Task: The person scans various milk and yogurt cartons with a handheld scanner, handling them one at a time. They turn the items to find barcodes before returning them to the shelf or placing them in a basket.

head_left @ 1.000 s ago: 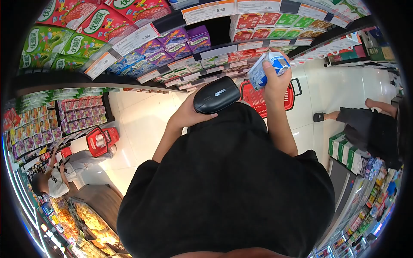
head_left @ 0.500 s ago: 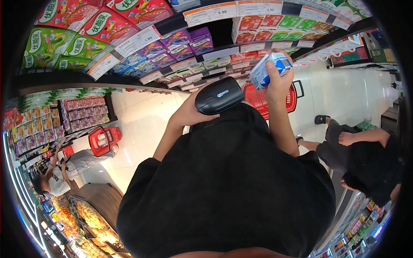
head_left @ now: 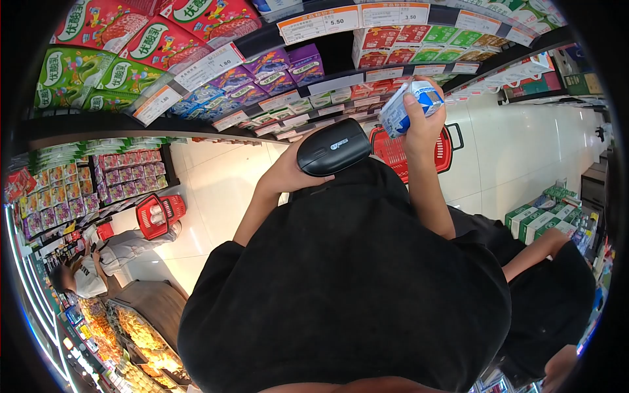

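My left hand is closed around a black handheld barcode scanner, its smooth rounded top facing up at the middle of the view. To the right, my right hand grips a blue and white drink carton, the thumb pressed on its near face. The carton is held tilted, in front of the lower shelves, with a gap between it and the scanner. Beneath my right wrist shows a red shopping basket, partly hidden by the arm and carton.
Ahead is a shelf of drink cartons with price tags. At left, a person stands near another red basket and a food display. Close on my right is a person in black, near stacked green boxes.
The person in black on the right has moved closer behind my right side, bringing the green boxes into view. My hands, the scanner and the carton have hardly shifted.
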`<state>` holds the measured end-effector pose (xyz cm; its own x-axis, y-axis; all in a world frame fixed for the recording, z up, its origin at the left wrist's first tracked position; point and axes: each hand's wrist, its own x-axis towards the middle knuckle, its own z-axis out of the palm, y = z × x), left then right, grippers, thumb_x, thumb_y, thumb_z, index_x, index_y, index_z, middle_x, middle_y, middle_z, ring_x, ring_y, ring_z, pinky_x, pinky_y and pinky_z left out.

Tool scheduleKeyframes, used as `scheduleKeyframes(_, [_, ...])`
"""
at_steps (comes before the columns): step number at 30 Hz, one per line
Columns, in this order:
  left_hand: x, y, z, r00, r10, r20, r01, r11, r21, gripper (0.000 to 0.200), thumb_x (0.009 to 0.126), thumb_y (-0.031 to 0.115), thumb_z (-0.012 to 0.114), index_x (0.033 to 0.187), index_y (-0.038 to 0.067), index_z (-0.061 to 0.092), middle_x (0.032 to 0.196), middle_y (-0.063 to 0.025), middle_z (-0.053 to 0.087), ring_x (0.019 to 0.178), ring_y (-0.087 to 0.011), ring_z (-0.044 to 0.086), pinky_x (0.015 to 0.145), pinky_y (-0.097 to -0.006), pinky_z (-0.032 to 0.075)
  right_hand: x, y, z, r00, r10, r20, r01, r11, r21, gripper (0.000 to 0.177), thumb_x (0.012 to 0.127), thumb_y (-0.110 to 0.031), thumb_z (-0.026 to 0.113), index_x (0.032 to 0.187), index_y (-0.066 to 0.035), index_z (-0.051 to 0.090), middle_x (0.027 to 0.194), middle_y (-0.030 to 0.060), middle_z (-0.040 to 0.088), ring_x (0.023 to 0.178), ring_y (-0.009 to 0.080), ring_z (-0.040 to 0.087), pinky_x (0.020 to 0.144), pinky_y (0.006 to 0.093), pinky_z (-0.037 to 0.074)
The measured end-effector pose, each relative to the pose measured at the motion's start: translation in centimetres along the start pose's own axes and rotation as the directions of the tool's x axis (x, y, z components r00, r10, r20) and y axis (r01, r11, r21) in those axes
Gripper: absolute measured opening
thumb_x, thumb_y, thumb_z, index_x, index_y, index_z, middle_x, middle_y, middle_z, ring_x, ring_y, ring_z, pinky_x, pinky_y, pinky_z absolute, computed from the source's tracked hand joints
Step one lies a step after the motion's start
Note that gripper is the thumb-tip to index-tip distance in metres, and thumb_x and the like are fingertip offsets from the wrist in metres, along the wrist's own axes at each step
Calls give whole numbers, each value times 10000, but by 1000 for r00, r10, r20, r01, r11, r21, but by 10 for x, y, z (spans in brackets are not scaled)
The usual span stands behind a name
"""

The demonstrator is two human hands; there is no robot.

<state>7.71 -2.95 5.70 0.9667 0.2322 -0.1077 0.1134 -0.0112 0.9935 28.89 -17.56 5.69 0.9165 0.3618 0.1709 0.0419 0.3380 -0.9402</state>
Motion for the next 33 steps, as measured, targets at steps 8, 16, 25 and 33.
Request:
scheduleKeyframes(8, [-7, -34, -21, 990, -68, 127, 116, 895, -430, 904, 604, -18, 838, 1381, -11, 377, 1210, -115, 580, 1025, -195, 614, 895, -353, 488, 16, -1, 1, 980, 116, 164, -185, 837, 514, 559, 823, -269, 637, 1274, -14, 427, 996, 119, 590, 923, 250, 614, 815, 405, 537])
scheduleKeyframes(16, [15, -9, -33, 998, 29, 49, -4, 897, -442, 729, 714, 189, 809, 1303, -19, 433, 743, -118, 624, 599, -141, 594, 501, -244, 466, 81, -102, 99, 427, -874, 232, 876, 463, 134, 783, 694, -478, 800, 1235, -169, 327, 1070, 175, 522, 854, 299, 615, 739, 398, 559])
scheduleKeyframes(25, [33, -2, -47, 999, 38, -31, -49, 875, -482, 683, 704, 161, 790, 1277, -9, 460, 746, -112, 627, 606, -148, 588, 525, -270, 465, 113, -110, 172, 23, -961, 275, 999, 29, 17, 568, 707, -234, 845, 1099, -86, 462, 1114, 153, 467, 912, 305, 612, 728, 366, 593])
scheduleKeyframes(33, [55, -12, -74, 994, 103, 30, -70, 833, -549, 605, 718, 73, 755, 1240, -22, 464, 725, -83, 614, 573, -127, 580, 489, -252, 444, 116, -104, 180, 107, -900, 423, 986, 42, -160, 366, 710, -168, 825, 954, -56, 577, 1038, 140, 554, 926, 310, 612, 788, 415, 525])
